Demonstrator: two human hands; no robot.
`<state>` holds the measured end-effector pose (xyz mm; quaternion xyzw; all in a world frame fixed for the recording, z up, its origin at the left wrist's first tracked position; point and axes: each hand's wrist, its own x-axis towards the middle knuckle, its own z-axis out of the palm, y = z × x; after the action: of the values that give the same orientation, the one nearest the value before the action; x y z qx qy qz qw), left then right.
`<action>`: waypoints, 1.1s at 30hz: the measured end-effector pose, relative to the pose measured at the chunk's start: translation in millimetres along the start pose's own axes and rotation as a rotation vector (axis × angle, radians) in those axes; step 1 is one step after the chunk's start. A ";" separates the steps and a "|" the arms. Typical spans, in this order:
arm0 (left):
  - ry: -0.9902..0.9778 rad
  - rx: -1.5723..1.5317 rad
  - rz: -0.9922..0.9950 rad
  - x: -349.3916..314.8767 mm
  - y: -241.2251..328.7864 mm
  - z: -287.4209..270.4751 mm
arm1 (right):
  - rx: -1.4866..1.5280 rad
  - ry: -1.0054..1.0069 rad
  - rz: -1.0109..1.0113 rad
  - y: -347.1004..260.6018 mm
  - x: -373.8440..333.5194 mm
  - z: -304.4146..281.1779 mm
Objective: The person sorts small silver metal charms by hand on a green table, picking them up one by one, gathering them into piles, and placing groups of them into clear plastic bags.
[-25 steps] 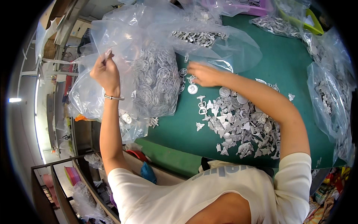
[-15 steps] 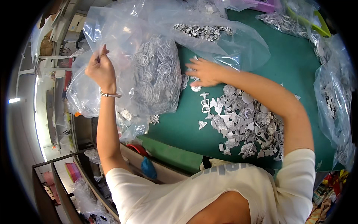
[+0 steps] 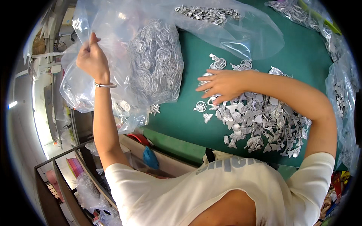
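Raised at the left, my left hand is closed in a pinch on the edge of a clear plastic bag. Inside the bag's right part lies a heap of round silver-grey openwork metal pieces. My right hand lies palm down with fingers spread, over the upper left edge of a pile of small silver-grey metal charms. Some round pieces show under and beside its fingers. A round openwork charm lies just below it, and more charms lie above.
Another clear bag of metal pieces lies at the back of the green tabletop. More filled bags line the right edge. A few charms sit by the left bag. Below left stands a shelf rack.
My right hand has moved right, away from the bag, toward the pile. More charms now lie around it on the table. My left hand still pinches the bag.
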<state>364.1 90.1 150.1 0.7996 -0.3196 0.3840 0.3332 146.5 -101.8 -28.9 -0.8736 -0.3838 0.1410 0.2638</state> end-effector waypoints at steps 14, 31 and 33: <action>-0.114 -0.335 -0.081 -34.1 38.7 16.4 | 0.040 0.182 0.389 -11.7 -65.7 -8.1; -0.920 -0.323 0.132 -305.2 149.8 -40.0 | -0.326 0.711 1.012 -176.4 -141.9 97.0; -0.928 -0.349 0.106 -309.0 147.1 -44.0 | -0.345 0.726 1.001 -181.1 -147.4 103.0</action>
<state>78.8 118.8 -41.9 0.8011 -0.5340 -0.0550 0.2649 -105.9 -72.7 -3.9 -0.9691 0.1669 -0.1214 0.1350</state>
